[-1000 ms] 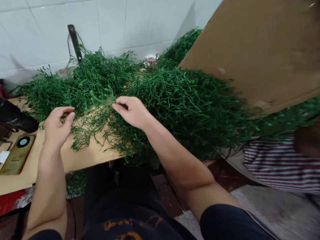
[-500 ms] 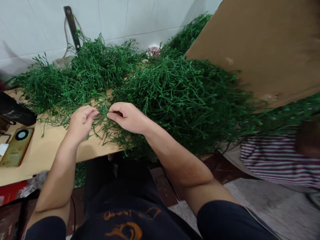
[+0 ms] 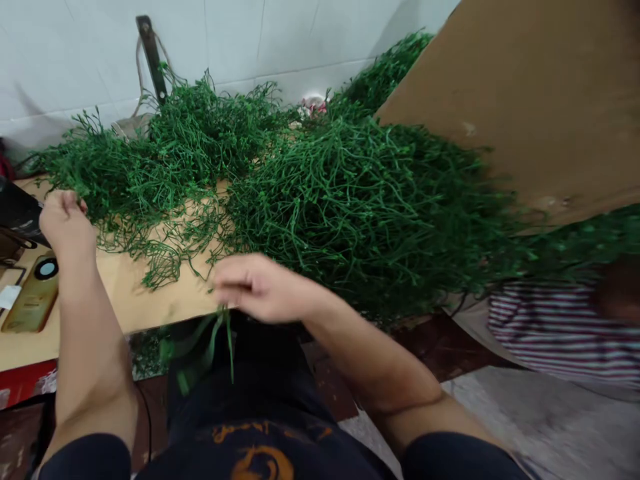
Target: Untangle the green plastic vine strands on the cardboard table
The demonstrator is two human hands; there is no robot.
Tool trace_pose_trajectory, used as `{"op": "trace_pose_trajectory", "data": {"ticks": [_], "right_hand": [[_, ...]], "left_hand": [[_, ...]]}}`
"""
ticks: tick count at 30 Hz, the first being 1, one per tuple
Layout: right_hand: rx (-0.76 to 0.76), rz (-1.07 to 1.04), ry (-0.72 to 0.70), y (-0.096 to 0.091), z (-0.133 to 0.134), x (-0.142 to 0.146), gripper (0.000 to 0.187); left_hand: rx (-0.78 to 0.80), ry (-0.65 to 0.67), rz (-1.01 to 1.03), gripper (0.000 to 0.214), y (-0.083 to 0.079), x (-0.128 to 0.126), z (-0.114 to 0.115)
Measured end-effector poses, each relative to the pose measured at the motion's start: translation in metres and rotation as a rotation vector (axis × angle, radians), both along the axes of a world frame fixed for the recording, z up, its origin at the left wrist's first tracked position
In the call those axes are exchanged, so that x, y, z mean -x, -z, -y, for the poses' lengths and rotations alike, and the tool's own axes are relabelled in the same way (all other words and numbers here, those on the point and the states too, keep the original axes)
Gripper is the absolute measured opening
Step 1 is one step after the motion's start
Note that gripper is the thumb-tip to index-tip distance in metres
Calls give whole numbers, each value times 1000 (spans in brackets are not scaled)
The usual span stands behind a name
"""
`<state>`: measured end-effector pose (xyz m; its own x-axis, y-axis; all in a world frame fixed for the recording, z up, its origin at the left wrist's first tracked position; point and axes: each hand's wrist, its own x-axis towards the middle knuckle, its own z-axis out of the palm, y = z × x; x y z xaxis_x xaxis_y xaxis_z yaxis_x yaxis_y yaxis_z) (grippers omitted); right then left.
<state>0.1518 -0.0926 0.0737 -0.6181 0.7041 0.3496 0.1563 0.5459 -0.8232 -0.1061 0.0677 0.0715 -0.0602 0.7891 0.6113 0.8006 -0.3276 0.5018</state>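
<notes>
My right hand (image 3: 253, 287), smeared by motion, is at the table's front edge with its fingers pinched together. A green artificial plant sprig (image 3: 227, 337) hangs from under these fingertips, its blurred strands spread over my lap. My left hand (image 3: 67, 220) is by the left end of the tangle of green plant stems (image 3: 125, 173), in front of a black cylindrical object (image 3: 17, 210). Its fingers are curled closed; what they hold, if anything, is too small to make out. Between the hands, loose green stems (image 3: 163, 263) lie on the tan tabletop (image 3: 140, 300).
A large heap of green stems (image 3: 340, 193) spreads across the middle and right. Behind it leans a cardboard sheet (image 3: 525, 100). A phone (image 3: 33, 300) lies at the table's left. A person in a striped garment (image 3: 555, 333) is at the right.
My hands have parted: the left moved far left to beside the black object, the right came down toward the table's front edge. A green sprig now trails below the right hand.
</notes>
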Motion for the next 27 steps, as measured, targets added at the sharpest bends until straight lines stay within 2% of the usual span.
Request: {"op": "trace_pose_trajectory", "data": {"ticks": [1, 3, 5, 7, 10, 13, 16, 18, 20, 23, 27], "right_hand": [[21, -26, 104, 1, -1, -5, 32], [58, -44, 239, 1, -8, -13, 30], [39, -41, 272, 0, -15, -15, 30], [-17, -32, 276, -3, -20, -14, 31], [-51, -15, 317, -5, -24, -12, 30], [-30, -2, 384, -3, -28, -17, 30], [-18, 1, 443, 0, -31, -22, 30], [-11, 6, 452, 2, -34, -23, 30], [0, 17, 447, 2, -36, -24, 29], [4, 40, 461, 2, -38, -25, 28], [-22, 103, 490, 2, -39, -26, 27]], "left_hand": [[14, -26, 85, 24, -4, 2, 4], [89, 71, 164, 25, -8, -6, 20], [181, 272, 131, 27, -4, -25, 38], [224, 368, 73, 27, 6, -45, 48], [213, 377, -37, 31, 25, -65, 42], [158, 420, -48, 52, 31, -74, 37], [233, 592, 183, 62, 23, -81, 50], [406, 754, 358, 68, 14, -87, 66], [581, 885, 428, 76, 8, -91, 80], [713, 949, 333, 78, 4, -93, 87], [734, 930, 154, 73, 1, -92, 85]]}}
